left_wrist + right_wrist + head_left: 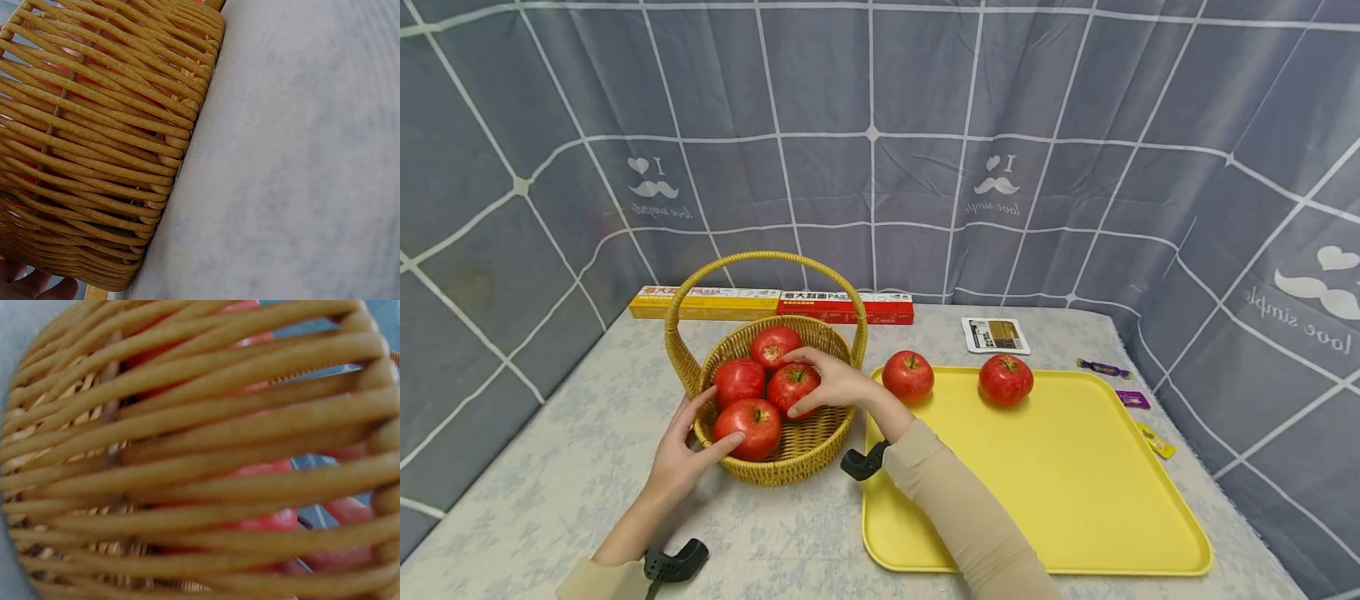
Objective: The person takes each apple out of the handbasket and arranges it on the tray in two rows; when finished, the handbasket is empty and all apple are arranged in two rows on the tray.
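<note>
A yellow wicker basket (pixel 778 473) with a tall arched handle stands left of centre and contains several red apples. My right hand (pixel 835 382) reaches over its right rim and grips an apple (pixel 792 385), thumb at the near side and fingers across the top. At the left rim, my left hand (pixel 681 454) holds the basket, with fingers along the outer wall and the thumb at the front apple (pixel 751 427). The left wrist view shows that hand's fingers (pixel 59 290) against the weave. Through the slats in the right wrist view, red apples (pixel 269 519) are partly visible.
Right of the basket lies a yellow tray (pixel 1045 483), with two apples (pixel 908 377) (pixel 1005 380) at its far edge. Pasta boxes (pixel 846 308) line the back behind the basket. A white packet (pixel 996 335) and small wrapped sweets (pixel 1132 399) lie beyond the tray. Grey curtains (pixel 917 183) enclose the table.
</note>
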Available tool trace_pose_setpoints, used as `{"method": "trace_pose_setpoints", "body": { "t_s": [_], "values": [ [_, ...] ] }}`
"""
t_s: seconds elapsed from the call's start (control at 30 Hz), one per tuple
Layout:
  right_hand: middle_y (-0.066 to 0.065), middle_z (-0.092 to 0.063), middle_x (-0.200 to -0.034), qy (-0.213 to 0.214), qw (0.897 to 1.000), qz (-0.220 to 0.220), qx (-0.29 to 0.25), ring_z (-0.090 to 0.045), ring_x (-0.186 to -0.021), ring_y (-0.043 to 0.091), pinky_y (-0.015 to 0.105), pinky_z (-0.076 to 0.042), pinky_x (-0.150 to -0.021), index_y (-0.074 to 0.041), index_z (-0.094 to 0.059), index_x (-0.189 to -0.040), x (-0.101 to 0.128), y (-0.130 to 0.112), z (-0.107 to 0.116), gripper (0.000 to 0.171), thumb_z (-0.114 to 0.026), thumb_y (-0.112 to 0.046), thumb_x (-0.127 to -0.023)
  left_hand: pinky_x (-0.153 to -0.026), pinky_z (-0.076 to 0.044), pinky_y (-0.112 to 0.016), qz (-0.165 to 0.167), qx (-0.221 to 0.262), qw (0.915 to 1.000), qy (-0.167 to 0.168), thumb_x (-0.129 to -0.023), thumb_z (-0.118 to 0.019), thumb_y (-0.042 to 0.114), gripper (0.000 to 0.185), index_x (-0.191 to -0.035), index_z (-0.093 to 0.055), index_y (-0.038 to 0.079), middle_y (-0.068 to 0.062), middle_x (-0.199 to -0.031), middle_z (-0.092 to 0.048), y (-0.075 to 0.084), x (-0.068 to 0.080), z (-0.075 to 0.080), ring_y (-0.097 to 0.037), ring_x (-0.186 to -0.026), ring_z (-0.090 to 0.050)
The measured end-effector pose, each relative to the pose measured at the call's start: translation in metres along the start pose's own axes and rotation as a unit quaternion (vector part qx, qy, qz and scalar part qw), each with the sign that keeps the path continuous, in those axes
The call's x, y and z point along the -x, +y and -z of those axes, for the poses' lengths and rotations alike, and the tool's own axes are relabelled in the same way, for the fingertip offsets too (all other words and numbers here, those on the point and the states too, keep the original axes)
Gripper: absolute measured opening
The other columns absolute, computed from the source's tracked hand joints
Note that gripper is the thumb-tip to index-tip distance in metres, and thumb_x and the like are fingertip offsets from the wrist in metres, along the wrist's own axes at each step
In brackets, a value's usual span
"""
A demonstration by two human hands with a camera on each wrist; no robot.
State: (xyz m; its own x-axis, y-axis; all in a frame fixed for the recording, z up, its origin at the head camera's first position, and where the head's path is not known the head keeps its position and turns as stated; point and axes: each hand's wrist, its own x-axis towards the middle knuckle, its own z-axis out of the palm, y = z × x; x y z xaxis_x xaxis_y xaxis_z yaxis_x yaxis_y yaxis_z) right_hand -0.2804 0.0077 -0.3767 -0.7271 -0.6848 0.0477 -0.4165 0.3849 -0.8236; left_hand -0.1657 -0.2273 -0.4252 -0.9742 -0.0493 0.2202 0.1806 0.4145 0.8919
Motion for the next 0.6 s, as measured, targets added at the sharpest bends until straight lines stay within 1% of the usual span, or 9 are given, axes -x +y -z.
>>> {"method": "trace_pose_setpoints", "body": {
  "t_s": [0.13, 0.3, 0.4, 0.47, 0.53, 0.6],
  "values": [
    [0.001, -0.044, -0.132, -0.011, 1.000, -0.020, 0.021, -0.044, -0.115, 0.015, 0.030, -0.040, -0.092, -0.020, -0.049, -0.133, -0.004, -0.002, -0.001, 0.077, -0.086, -0.017, -0.065, -0.085, -0.026, -0.002, 0.001, 0.000, 1.0000, -0.001, -0.083, -0.071, 0.015, 0.074, -0.146, -0.032, 0.009, -0.022, -0.154, -0.004, 0.000, 0.000, 0.000, -0.041, -0.138, -0.014],
    [0.002, -0.038, -0.136, -0.030, 0.998, -0.028, 0.055, -0.038, -0.119, 0.015, 0.029, -0.039, -0.092, -0.021, -0.048, -0.135, -0.010, -0.002, -0.005, 0.080, -0.086, -0.016, -0.064, -0.084, -0.026, -0.002, 0.001, -0.002, 1.0000, -0.001, -0.083, -0.071, 0.016, 0.075, -0.146, -0.032, 0.010, -0.021, -0.154, -0.005, 0.000, -0.001, 0.000, -0.041, -0.137, -0.015],
    [0.003, -0.039, -0.134, -0.021, 0.998, -0.026, 0.062, -0.040, -0.118, 0.016, 0.028, -0.039, -0.092, -0.019, -0.050, -0.133, -0.012, -0.001, -0.008, 0.078, -0.086, -0.013, -0.065, -0.086, -0.026, -0.003, 0.002, -0.005, 1.0000, -0.003, -0.084, -0.071, 0.017, 0.075, -0.147, -0.031, 0.010, -0.021, -0.154, -0.005, 0.001, -0.001, -0.001, -0.040, -0.138, -0.014],
    [0.003, -0.041, -0.132, -0.007, 0.997, -0.023, 0.079, -0.042, -0.116, 0.017, 0.028, -0.040, -0.091, -0.018, -0.052, -0.132, -0.013, -0.001, -0.009, 0.075, -0.085, -0.012, -0.065, -0.087, -0.026, -0.004, 0.002, -0.007, 1.0000, -0.003, -0.084, -0.071, 0.017, 0.075, -0.147, -0.031, 0.010, -0.021, -0.154, -0.005, 0.001, -0.001, -0.001, -0.040, -0.138, -0.014],
    [0.003, -0.043, -0.131, 0.007, 0.993, -0.021, 0.118, -0.044, -0.115, 0.019, 0.028, -0.041, -0.089, -0.020, -0.053, -0.131, -0.013, 0.000, -0.012, 0.073, -0.086, -0.013, -0.065, -0.086, -0.026, -0.004, 0.000, -0.008, 1.0000, -0.003, -0.084, -0.071, 0.017, 0.075, -0.147, -0.031, 0.010, -0.021, -0.154, -0.005, 0.000, -0.001, -0.001, -0.040, -0.138, -0.015],
    [0.002, -0.042, -0.131, 0.017, 0.987, -0.016, 0.160, -0.043, -0.115, 0.022, 0.029, -0.042, -0.087, -0.021, -0.054, -0.130, -0.011, -0.001, -0.015, 0.072, -0.085, -0.015, -0.066, -0.086, -0.026, -0.003, -0.003, -0.008, 1.0000, -0.001, -0.083, -0.071, 0.016, 0.074, -0.146, -0.032, 0.009, -0.022, -0.154, -0.005, 0.000, 0.000, -0.001, -0.041, -0.137, -0.015]
  ]
}}
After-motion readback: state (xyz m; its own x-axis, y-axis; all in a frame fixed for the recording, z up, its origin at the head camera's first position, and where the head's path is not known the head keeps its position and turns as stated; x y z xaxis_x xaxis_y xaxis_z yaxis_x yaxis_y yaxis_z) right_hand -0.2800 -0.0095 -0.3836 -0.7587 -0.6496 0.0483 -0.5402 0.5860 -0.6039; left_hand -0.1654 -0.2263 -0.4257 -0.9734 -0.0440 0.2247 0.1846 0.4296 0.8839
